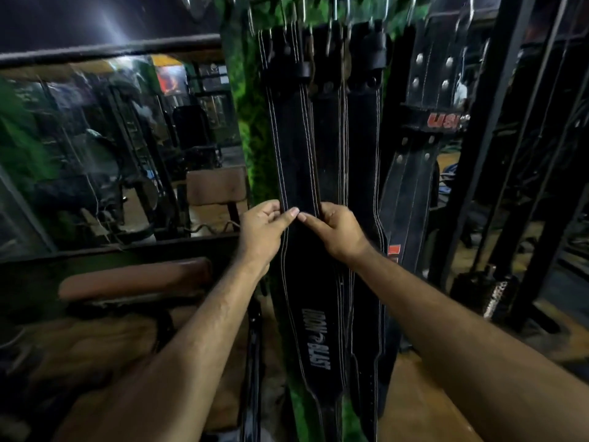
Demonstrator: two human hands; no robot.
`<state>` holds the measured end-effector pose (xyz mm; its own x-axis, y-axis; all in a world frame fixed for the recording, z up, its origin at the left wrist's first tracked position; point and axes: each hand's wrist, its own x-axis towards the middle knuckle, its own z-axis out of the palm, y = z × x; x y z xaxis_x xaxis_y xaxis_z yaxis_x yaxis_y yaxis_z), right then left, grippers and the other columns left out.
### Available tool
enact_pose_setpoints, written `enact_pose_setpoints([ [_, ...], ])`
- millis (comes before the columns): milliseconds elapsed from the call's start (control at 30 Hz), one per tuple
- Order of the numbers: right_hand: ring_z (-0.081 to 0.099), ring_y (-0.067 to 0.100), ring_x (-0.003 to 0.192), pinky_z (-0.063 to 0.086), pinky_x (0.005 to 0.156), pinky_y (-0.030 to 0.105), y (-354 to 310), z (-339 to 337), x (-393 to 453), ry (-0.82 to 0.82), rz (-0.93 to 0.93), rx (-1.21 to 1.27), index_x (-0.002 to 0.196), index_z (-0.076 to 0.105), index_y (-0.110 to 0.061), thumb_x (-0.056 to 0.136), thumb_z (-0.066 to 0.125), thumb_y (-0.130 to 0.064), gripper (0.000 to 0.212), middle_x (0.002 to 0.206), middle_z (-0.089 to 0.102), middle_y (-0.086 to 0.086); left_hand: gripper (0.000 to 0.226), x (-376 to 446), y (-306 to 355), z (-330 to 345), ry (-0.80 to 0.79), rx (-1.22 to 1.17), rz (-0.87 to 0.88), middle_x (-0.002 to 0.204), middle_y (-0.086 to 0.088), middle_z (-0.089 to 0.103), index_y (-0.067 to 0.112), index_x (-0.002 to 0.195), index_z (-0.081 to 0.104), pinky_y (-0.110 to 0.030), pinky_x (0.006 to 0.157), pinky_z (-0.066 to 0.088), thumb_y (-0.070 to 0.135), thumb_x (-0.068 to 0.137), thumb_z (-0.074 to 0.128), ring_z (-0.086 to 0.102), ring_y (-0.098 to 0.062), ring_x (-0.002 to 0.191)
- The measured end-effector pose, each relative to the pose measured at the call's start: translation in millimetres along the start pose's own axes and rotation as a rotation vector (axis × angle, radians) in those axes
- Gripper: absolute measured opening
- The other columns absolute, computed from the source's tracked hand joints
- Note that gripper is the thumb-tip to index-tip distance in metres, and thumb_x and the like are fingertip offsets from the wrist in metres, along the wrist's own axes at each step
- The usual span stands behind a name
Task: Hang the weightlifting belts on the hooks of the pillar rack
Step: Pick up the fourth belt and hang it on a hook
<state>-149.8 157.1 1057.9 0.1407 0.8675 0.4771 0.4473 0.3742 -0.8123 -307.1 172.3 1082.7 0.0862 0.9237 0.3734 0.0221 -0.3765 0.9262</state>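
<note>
Belts hang in a row from metal hooks at the top of the green pillar, straps falling straight down its face.

Head view: both forearms reach forward and upward, converging on the leftmost belt, black with white stitching and "IRON BLAST" printed low on its wide section. The left hand grips the belt's left edge, fingers curled behind, thumb pressed flat across the front. The right hand grips the right edge, fingers wrapped behind, thumb extended across the front. The two thumb tips nearly meet at mid-strap. Two more black belts hang just beside it; a studded belt hangs further right. A brown padded bench sits at lower left.
</note>
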Motion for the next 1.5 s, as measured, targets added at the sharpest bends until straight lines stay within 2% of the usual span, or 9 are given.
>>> enact_pose_setpoints([
  [133,0.068,0.039,0.077,0.056,0.063,0.053,6.6,6.1,-10.0,-0.007,0.003,-0.107,0.09,0.063,-0.004,0.074,0.055,-0.081,0.079,0.084,0.07,0.021,0.055,-7.5,-17.7,-9.6,-0.037,0.037,-0.043,0.118,-0.027,0.069,-0.013,0.12,0.06,-0.038,0.098,0.056,0.025,0.084,0.079,0.067,-0.033,0.114],
  [267,0.074,0.027,0.088,0.06,0.078,0.053,28.5,22.2,-37.7,-0.068,0.078,-0.016,0.101,0.069,-0.012,0.081,0.062,-0.068,0.06,0.094,0.076,0.009,0.005,-28.3,-46.9,-20.4,-0.121,0.045,-0.07,0.084,0.01,0.078,0.009,0.095,0.069,-0.016,0.072,0.055,0.005,0.093,0.067,0.073,-0.002,0.083],
  [400,0.074,0.018,0.1,0.059,0.091,0.048,46.7,33.0,-54.9,-0.062,0.11,0.156,0.11,0.071,-0.012,0.091,0.07,-0.039,0.033,0.105,0.077,0.004,0.017,-41.8,-69.4,-29.0,-0.148,0.019,-0.098,0.095,0.001,0.078,0.018,0.101,0.073,-0.026,0.076,0.057,0.005,0.091,0.069,0.075,-0.014,0.09],
  [633,0.074,0.013,0.102,0.059,0.089,0.031,100.3,52.0,-97.8,-0.156,0.277,0.217,0.119,0.068,-0.006,0.091,0.074,-0.02,0.032,0.112,0.076,0.003,0.017,-55.1,-114.6,-31.3,-0.144,0.029,-0.205,0.091,0.005,0.076,0.015,0.098,0.071,-0.022,0.073,0.058,0.006,0.085,0.076,0.074,-0.006,0.083],
  [933,0.072,0.007,0.104,0.058,0.092,0.031,211.8,92.7,-199.2,-0.146,0.446,0.093,0.113,0.074,-0.004,0.087,0.078,-0.019,0.031,0.113,0.076,0.005,0.028,-144.3,-274.9,-19.4,-0.337,0.244,-0.469,0.095,0.011,0.073,0.013,0.11,0.075,-0.007,0.071,0.05,0.016,0.083,0.081,0.065,0.017,0.078],
  [1000,0.071,-0.002,0.099,0.056,0.089,0.024,230.6,99.6,-212.8,-0.183,0.467,0.085,0.109,0.075,-0.009,0.088,0.078,-0.017,0.022,0.109,0.075,0.0,0.034,-149.8,-293.7,-18.8,-0.381,0.234,-0.495,0.098,0.009,0.073,0.015,0.114,0.073,-0.01,0.079,0.052,0.012,0.082,0.081,0.068,0.011,0.085],
  [1133,0.071,0.006,0.107,0.058,0.096,0.036,266.8,118.1,-242.9,-0.247,0.531,0.006,0.114,0.077,-0.015,0.085,0.079,-0.037,0.036,0.114,0.076,-0.002,0.046,-173.3,-333.0,-24.1,-0.44,0.264,-0.513,0.115,-0.001,0.072,0.014,0.12,0.07,-0.032,0.1,0.053,0.009,0.077,0.084,0.069,-0.016,0.108],
  [1300,0.071,0.004,0.105,0.059,0.092,0.035,290.4,136.2,-266.5,-0.275,0.584,-0.088,0.113,0.077,-0.018,0.085,0.075,-0.048,0.042,0.112,0.077,-0.004,0.042,-193.8,-367.2,-27.5,-0.403,0.287,-0.548,0.107,0.001,0.072,0.029,0.111,0.067,-0.034,0.094,0.055,0.012,0.077,0.085,0.07,-0.016,0.101],
  [1500,0.073,0.02,0.088,0.06,0.077,0.041,318.4,149.8,-295.6,-0.34,0.756,-0.311,0.102,0.077,-0.012,0.075,0.064,-0.075,0.07,0.094,0.078,0.006,0.037,-218.4,-410.3,-25.1,-0.402,0.385,-0.632,0.099,-0.003,0.076,0.01,0.107,0.076,-0.035,0.085,0.059,0.022,0.074,0.088,0.073,-0.016,0.091],
])
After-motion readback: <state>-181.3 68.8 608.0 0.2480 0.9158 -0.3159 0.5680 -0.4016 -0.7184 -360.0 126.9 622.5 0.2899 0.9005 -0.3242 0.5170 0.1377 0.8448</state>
